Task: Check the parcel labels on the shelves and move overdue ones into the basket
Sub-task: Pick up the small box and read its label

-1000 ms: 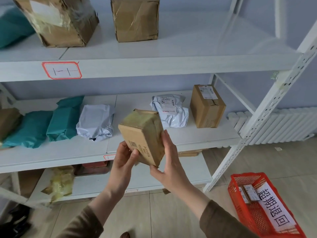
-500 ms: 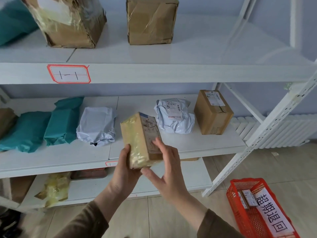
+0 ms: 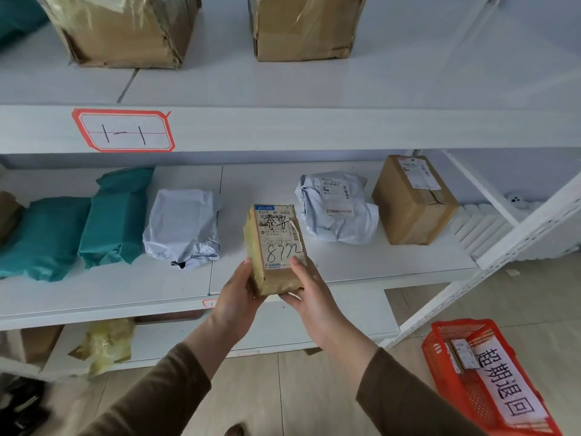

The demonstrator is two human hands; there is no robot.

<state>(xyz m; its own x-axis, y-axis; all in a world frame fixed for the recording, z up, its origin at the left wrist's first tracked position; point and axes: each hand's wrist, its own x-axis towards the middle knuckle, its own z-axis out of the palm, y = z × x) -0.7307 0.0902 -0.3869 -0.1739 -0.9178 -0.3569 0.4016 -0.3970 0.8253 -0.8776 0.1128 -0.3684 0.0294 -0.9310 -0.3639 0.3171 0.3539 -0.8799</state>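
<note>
A small brown cardboard parcel (image 3: 274, 247) stands upright in front of the middle shelf (image 3: 345, 265), its white label with handwritten digits facing me. My left hand (image 3: 235, 297) grips its lower left side and my right hand (image 3: 311, 297) grips its lower right side. On the floor at the lower right sits a red mesh basket (image 3: 440, 350) with a white paper sign and a small labelled parcel (image 3: 463, 357) inside.
The middle shelf holds two teal bags (image 3: 116, 215), a white bag (image 3: 182, 225), a grey labelled bag (image 3: 338, 206) and a brown box (image 3: 412, 199). Two big boxes (image 3: 301, 26) stand on the top shelf. A yellow bag (image 3: 107, 344) lies on the lowest shelf.
Both hands have turned the small parcel from lying tilted to upright, so its label now faces me. The view has moved closer to the shelves.
</note>
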